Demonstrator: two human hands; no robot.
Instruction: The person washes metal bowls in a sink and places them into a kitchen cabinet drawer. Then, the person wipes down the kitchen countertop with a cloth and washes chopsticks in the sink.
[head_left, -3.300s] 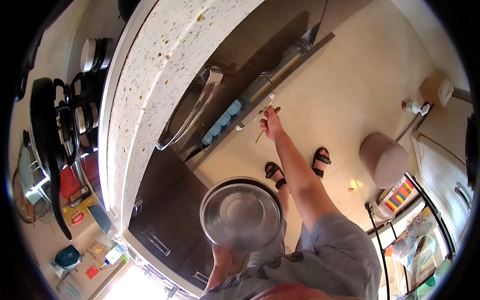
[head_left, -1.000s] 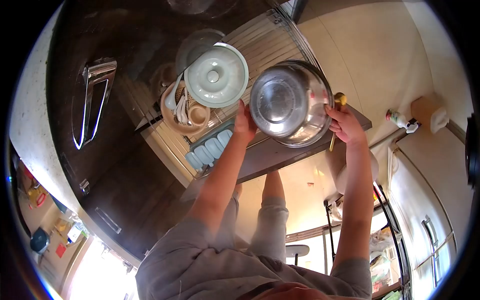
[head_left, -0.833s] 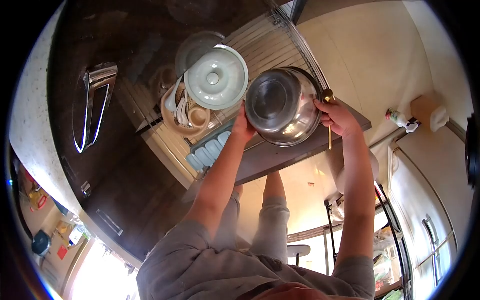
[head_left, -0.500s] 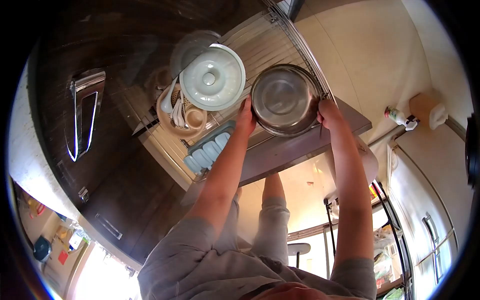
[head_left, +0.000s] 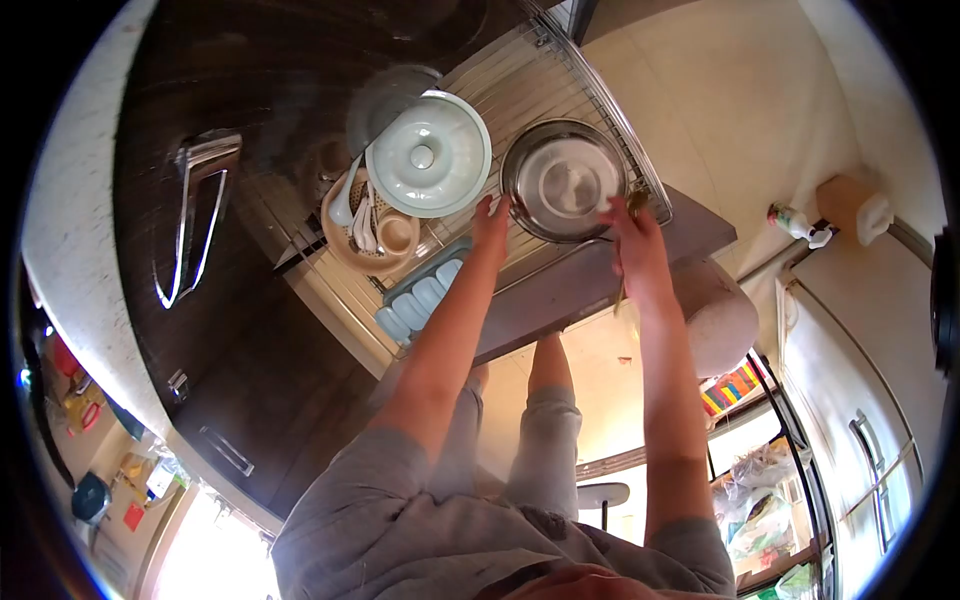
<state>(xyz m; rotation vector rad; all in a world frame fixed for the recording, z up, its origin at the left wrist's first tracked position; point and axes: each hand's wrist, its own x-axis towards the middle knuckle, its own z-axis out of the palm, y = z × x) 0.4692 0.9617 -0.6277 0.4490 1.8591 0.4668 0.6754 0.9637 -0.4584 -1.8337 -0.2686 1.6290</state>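
Note:
A shiny steel bowl point(head_left: 565, 185) sits in the wire rack of a pulled-out drawer, its inside facing up. My left hand point(head_left: 490, 228) is at the bowl's lower left side, fingers apart and holding nothing. My right hand point(head_left: 638, 250) is at the bowl's right rim, closed around a thin metal spoon point(head_left: 638, 203); its rounded end shows above the fingers and the handle sticks out below. Left of the bowl lies a pale green lidded dish point(head_left: 425, 158). A tan basket point(head_left: 365, 262) beside it holds white spoons and a small cup.
A tray of light blue pieces point(head_left: 418, 300) lies near the drawer front point(head_left: 545, 300). Dark cabinet doors with a metal handle point(head_left: 195, 220) stand on the left. A bottle point(head_left: 795, 222) and a white refrigerator point(head_left: 850, 390) are at the right.
The steel bowl has shifted slightly up and now rests in the rack. My left hand has come off its side, and my right hand has turned, showing the spoon more clearly.

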